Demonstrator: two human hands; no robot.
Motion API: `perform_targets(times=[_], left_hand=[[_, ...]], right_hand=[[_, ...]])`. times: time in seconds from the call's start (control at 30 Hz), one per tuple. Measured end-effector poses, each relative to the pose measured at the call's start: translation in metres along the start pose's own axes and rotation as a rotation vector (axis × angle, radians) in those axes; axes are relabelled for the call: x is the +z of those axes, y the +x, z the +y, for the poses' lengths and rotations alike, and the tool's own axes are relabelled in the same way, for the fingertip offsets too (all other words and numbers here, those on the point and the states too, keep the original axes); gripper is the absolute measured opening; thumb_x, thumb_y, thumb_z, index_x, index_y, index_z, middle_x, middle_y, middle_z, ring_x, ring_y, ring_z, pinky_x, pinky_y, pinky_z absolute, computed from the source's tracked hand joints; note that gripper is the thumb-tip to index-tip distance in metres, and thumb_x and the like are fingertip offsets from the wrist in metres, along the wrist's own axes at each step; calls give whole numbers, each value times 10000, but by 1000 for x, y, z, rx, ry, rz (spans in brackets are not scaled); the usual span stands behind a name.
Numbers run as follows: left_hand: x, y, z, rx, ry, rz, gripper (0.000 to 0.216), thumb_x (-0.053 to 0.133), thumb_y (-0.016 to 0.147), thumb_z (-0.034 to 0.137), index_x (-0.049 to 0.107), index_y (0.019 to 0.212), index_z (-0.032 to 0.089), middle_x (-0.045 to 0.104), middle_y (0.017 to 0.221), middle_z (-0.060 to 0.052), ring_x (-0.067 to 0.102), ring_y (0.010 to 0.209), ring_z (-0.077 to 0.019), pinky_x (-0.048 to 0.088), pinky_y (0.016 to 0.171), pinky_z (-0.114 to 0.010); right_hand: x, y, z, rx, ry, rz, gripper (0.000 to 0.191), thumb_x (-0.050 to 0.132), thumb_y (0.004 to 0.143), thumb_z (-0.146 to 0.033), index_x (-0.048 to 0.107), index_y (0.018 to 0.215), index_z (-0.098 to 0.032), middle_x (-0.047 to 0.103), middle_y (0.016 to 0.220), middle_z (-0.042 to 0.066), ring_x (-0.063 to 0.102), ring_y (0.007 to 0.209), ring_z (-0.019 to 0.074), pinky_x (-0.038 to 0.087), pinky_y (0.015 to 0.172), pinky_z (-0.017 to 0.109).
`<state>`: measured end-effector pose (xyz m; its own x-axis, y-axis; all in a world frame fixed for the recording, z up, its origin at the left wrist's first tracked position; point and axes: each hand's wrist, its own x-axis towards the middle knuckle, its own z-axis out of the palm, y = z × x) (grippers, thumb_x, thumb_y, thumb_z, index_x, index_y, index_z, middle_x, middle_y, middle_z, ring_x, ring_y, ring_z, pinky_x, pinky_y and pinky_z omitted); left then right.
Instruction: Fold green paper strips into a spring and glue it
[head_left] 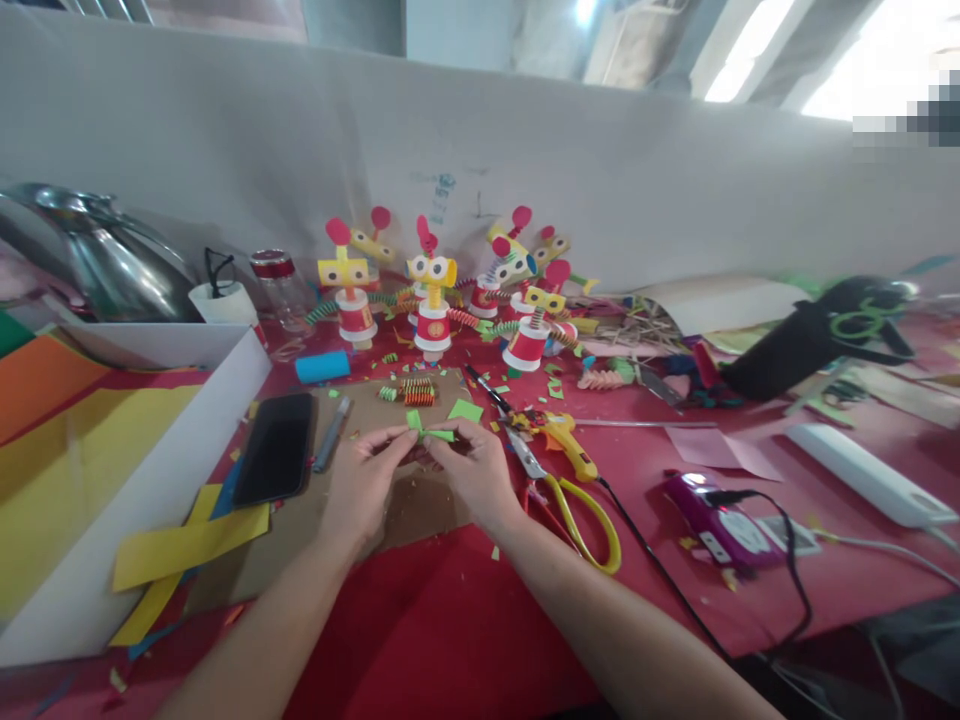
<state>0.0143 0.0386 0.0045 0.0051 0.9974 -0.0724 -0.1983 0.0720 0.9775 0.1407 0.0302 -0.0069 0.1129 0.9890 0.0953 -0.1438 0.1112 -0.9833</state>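
My left hand [365, 478] and my right hand [471, 468] meet over a brown cardboard sheet [420, 505] on the red table. Both pinch thin green paper strips [424, 428] that cross each other between the fingertips. Just beyond the hands lie a loose green paper square [466, 410] and small folded paper springs [417, 391]. Farther back stands a group of paper-cup figures [433, 300] with yellow heads, red ears and spring arms.
A black phone [276, 447] and a grey pen [331, 433] lie left of my hands. Yellow-handled scissors [570, 495] and a yellow glue gun [566, 440] lie right. A white box of coloured paper [97, 440] fills the left. A purple device [712, 515] with cables sits right.
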Motion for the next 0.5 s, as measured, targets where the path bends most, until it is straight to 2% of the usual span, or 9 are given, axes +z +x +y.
perform_targets(times=[0.13,0.27,0.5], left_hand=[[2,-1,3,-59,-112,-65,233,777,639,297,763,832,167,746,804,-61,666,748,-181,512,769,-304],[2,-2,7,-59,-89,-175,328,800,597,228,756,916,167,747,840,-68,666,752,-179,505,778,-300],[2,-4,6,-1,21,-173,316,774,647,252,751,955,185,746,860,-57,649,780,-172,491,754,-270]], right_hand=[[1,0,-3,14,39,27,99,657,705,-271,665,766,-193,663,703,-11,608,605,138,511,608,264],[1,1,-5,21,53,67,82,650,687,-247,649,740,-184,637,665,-24,579,585,123,485,592,249],[1,1,-5,15,89,66,76,650,683,-227,633,733,-173,624,645,-29,577,566,114,469,567,235]])
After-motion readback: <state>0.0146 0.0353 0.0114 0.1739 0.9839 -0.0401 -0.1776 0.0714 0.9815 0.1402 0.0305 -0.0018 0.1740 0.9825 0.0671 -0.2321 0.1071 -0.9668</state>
